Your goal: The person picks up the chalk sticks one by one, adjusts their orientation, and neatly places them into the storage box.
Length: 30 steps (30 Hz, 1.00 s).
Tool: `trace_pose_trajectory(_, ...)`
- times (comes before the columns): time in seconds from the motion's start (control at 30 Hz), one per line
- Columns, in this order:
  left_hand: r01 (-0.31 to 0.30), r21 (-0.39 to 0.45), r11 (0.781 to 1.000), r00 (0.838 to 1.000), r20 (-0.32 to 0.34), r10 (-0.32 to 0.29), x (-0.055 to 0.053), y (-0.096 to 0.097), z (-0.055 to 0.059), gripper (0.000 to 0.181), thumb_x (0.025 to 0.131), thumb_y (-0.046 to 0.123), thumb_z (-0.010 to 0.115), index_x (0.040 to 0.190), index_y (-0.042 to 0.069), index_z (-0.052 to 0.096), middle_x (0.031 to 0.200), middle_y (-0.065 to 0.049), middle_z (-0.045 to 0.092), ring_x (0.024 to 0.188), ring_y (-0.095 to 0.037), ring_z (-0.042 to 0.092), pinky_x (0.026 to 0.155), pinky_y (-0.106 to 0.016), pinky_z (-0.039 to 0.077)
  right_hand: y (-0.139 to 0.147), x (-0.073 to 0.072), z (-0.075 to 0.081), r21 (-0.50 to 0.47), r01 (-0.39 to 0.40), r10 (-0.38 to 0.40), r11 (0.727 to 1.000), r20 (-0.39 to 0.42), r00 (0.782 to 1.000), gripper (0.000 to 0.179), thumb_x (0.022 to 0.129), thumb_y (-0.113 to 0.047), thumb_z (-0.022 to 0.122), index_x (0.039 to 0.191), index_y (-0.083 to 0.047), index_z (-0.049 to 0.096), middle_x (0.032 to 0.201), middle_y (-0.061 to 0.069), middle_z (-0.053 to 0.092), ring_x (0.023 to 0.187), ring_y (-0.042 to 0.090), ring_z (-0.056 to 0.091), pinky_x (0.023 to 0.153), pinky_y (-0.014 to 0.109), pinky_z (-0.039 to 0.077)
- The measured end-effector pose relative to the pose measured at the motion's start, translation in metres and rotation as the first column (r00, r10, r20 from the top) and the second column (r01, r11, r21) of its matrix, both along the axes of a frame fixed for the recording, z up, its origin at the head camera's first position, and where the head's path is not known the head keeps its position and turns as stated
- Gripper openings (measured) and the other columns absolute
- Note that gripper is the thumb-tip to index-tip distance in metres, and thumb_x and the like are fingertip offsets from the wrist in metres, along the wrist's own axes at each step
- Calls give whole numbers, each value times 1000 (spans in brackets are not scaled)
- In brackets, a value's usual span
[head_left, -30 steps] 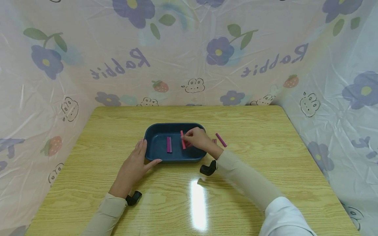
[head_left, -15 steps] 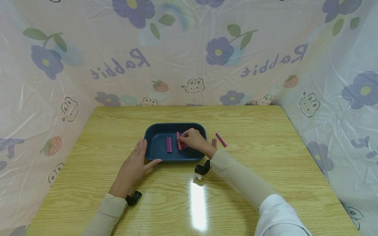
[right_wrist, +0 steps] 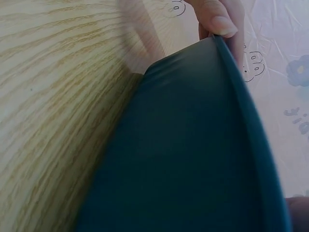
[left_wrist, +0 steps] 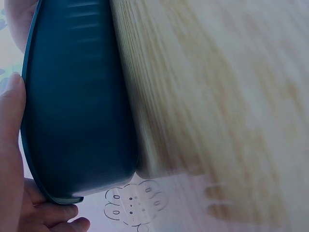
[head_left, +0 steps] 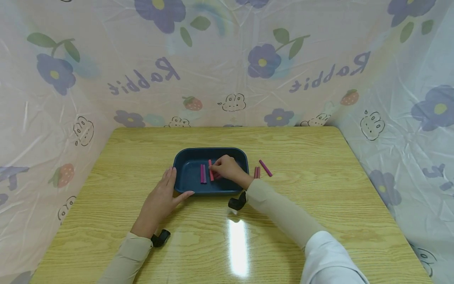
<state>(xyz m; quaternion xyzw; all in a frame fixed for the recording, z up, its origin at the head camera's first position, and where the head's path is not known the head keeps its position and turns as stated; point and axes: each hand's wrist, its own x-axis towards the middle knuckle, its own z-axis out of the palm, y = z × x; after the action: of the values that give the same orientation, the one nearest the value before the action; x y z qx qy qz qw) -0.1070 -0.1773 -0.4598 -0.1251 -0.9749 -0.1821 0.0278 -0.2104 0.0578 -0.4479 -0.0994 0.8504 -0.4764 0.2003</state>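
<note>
A dark blue tray [head_left: 213, 193] with rounded corners stands on the wooden table. My left hand [head_left: 160, 199] rests at its front left corner, fingers along the left side and thumb along the front edge. Inside the tray, my right hand [head_left: 227, 167] pinches a slim pinkish-red stick [head_left: 211, 173] upright to the view, between thumb and fingers. Just left of it, a magenta stick [head_left: 201, 174] and a purple stick [head_left: 204, 174] lie side by side on the tray floor. Both wrist views show mostly the tray's outer wall [left_wrist: 79, 106]; the held stick is hidden there.
Right of the tray, two dull reddish sticks [head_left: 257, 172] lie together near its wall. A purple-magenta stick [head_left: 265, 168] lies slanted farther right. A patterned curtain [head_left: 227, 71] surrounds the table [head_left: 301, 157] at the back and sides.
My right hand has moved left inside the tray with the pinkish-red stick, nearer the two lying sticks. The dull reddish sticks have come into fuller view. My left hand has stayed in place.
</note>
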Motion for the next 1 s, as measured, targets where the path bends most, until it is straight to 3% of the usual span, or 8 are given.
trace_pose_trajectory(1.0,12,8,1000,1000,4,-12,0,0,2,103,81,69,48,148,-1,12,152,-20,15,138,-32,16,103,-52,30,-13,-4,-17,-4,79,-78,997,82,994,20,89,-16,64,80,1,70,70,8,68,63,16,67,55,27,55)
